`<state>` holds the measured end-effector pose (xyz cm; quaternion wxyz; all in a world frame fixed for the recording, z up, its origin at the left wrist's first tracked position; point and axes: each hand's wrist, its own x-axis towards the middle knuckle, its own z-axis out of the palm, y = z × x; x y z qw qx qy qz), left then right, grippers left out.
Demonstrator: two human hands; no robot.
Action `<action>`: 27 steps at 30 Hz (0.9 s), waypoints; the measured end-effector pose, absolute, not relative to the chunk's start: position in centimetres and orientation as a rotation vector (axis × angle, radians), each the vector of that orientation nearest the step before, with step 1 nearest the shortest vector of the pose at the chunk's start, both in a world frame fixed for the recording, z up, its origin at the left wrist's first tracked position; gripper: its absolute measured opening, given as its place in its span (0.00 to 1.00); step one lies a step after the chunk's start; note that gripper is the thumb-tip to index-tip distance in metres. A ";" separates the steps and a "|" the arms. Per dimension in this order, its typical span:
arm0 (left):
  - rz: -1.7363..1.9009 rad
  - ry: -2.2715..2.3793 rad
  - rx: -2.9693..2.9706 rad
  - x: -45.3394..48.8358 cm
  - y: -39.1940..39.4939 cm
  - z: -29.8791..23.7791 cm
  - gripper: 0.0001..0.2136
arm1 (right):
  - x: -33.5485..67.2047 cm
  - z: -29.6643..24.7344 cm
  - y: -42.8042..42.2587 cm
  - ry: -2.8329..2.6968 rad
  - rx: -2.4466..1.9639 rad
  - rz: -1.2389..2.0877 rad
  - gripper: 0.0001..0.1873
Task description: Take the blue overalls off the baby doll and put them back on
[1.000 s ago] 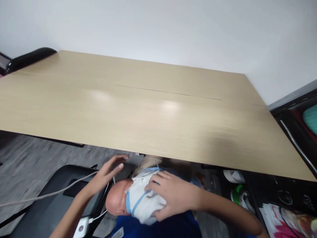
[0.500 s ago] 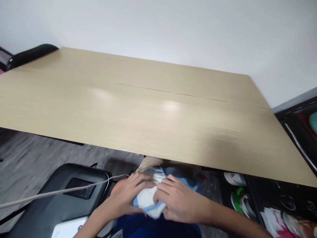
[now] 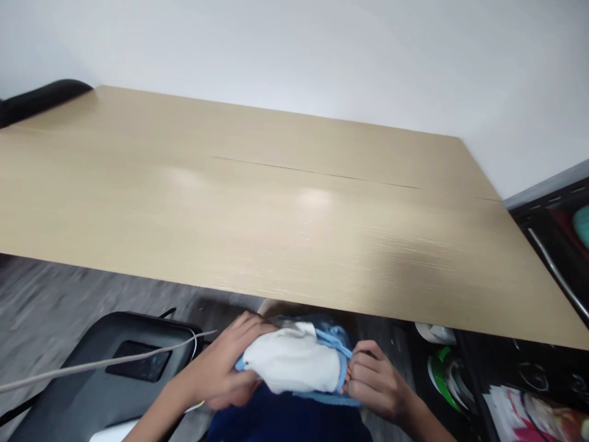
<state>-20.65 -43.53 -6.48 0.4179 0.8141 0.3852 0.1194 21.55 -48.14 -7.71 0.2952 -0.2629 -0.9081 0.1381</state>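
Note:
Below the near edge of a light wooden table (image 3: 285, 209), both my hands hold a baby doll dressed in a white garment with light blue trim (image 3: 297, 362). My left hand (image 3: 221, 368) is wrapped round the doll's left end, where its head is hidden under the cloth and my fingers. My right hand (image 3: 375, 383) is closed on the garment's blue-edged right end. The doll lies sideways over my lap, which is covered in blue cloth (image 3: 289, 420).
A black chair seat (image 3: 105, 374) stands at the lower left with a beige cable (image 3: 92, 363) across it. Black shelving (image 3: 547, 245) with coloured items is at the right. Another black chair back (image 3: 41, 98) shows at the far left. A white wall rises behind the table.
The doll's bare head, visible a second ago, is now covered by cloth and my left hand. My right hand has slid from the doll's middle to its right end.

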 end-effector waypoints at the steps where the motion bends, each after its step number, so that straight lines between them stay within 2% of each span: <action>1: 0.292 0.926 2.091 -20.0 -43.9 -6.1 0.38 | 21.6 -7.9 -47.9 -2.388 -0.717 0.371 0.20; 2: 0.290 0.888 2.131 -19.3 -44.2 -5.9 0.43 | 21.6 -8.2 -47.7 -2.360 -0.725 0.377 0.19; 3: 0.302 0.847 2.167 -18.7 -44.5 -5.7 0.44 | 21.3 -8.6 -47.5 -2.336 -0.723 0.388 0.19; 9: 0.434 0.818 1.987 -16.9 -45.5 -5.5 0.13 | 20.2 -11.5 -47.3 -2.165 -0.719 0.486 0.18; 11: 0.429 0.831 1.873 -17.1 -45.8 -5.6 0.10 | 20.6 -12.2 -47.4 -2.101 -0.759 0.600 0.13; 13: 0.371 0.828 1.828 -17.1 -46.1 -5.9 0.13 | 21.4 -12.6 -47.3 -2.064 -0.796 0.784 0.02; 16: 0.182 0.788 1.909 -16.1 -46.6 -7.1 0.21 | 22.0 -12.2 -46.7 -1.977 -0.875 1.071 0.16; 19: 0.018 0.660 2.031 -13.7 -47.0 -8.8 0.22 | 21.0 -10.9 -44.9 -1.835 -1.010 1.408 0.22; 22: -0.012 0.530 2.085 -11.3 -47.3 -9.7 0.24 | 17.8 -9.4 -42.4 -1.936 -1.104 1.701 0.23; 27: 0.016 0.586 1.974 -11.6 -46.9 -7.3 0.34 | 11.6 -9.6 -38.8 -2.326 -1.198 1.676 0.17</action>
